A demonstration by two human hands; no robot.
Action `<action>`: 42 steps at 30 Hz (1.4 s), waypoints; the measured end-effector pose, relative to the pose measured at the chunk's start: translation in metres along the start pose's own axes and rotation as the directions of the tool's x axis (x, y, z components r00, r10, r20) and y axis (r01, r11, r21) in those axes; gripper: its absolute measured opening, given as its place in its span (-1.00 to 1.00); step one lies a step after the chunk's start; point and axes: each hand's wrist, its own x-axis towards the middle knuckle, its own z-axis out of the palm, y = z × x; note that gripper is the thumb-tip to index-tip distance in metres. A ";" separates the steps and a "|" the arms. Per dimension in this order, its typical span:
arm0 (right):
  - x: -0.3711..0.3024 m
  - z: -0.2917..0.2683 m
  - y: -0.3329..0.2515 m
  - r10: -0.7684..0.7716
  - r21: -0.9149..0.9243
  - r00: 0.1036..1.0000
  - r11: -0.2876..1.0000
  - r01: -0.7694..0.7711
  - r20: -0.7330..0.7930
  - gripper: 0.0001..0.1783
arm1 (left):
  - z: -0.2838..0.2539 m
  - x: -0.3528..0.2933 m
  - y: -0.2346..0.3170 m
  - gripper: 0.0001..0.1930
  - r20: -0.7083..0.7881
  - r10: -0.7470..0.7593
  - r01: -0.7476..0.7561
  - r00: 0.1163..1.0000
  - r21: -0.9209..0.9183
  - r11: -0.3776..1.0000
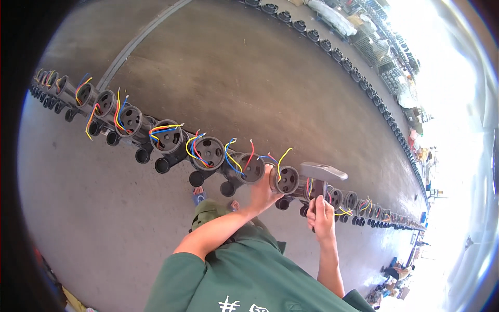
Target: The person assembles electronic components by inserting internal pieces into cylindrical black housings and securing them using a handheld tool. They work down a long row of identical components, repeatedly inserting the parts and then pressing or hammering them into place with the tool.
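Observation:
My left hand is wrapped round the side of a dark round motor or pump housing, whose open end faces up. Yellow, blue and red wires rise from that housing. In my right hand is a hammer, gripped by its dark handle. The hammer's grey metal head is raised just right of the held housing and covers part of the neighbouring ones. Left of my left hand stands another housing of the same kind, with a hole-pierced inner plate and loose wires.
A long row of like housings runs from far left to far right, with short black outlets along the near side. A second row curves along the far side. Crates and boxes stand beyond it. My sandalled foot is on the grey floor.

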 end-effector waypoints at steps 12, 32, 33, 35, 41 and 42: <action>0.002 -0.001 0.013 0.091 -0.151 0.996 0.985 -0.089 0.005 -0.47 | 0.006 0.006 -0.009 0.03 -0.047 0.052 -0.052 0.998 0.011 0.999; -0.004 -0.158 0.078 -0.420 0.071 0.893 0.907 0.414 0.163 -0.56 | 0.091 -0.084 0.031 -0.29 -0.116 -0.291 0.303 0.950 0.108 0.947; -0.001 -0.160 0.088 -0.393 0.012 0.909 0.918 0.395 0.135 -0.56 | 0.105 -0.085 0.027 -0.18 -0.096 -0.180 0.193 0.979 0.156 0.969; 0.012 -0.166 0.104 -0.178 -0.048 0.971 0.981 0.188 0.158 -0.53 | 0.117 -0.068 0.055 -0.03 -0.036 -0.100 0.105 0.994 0.196 0.975; 0.015 -0.185 0.095 -0.215 -0.020 0.958 0.975 0.223 0.189 -0.55 | 0.139 -0.044 0.043 0.13 -0.018 -0.054 0.055 0.998 0.075 0.996; 0.014 -0.184 0.092 -0.195 -0.015 0.962 0.979 0.202 0.189 -0.54 | 0.136 -0.045 0.044 0.09 0.008 -0.083 0.082 0.997 0.062 0.995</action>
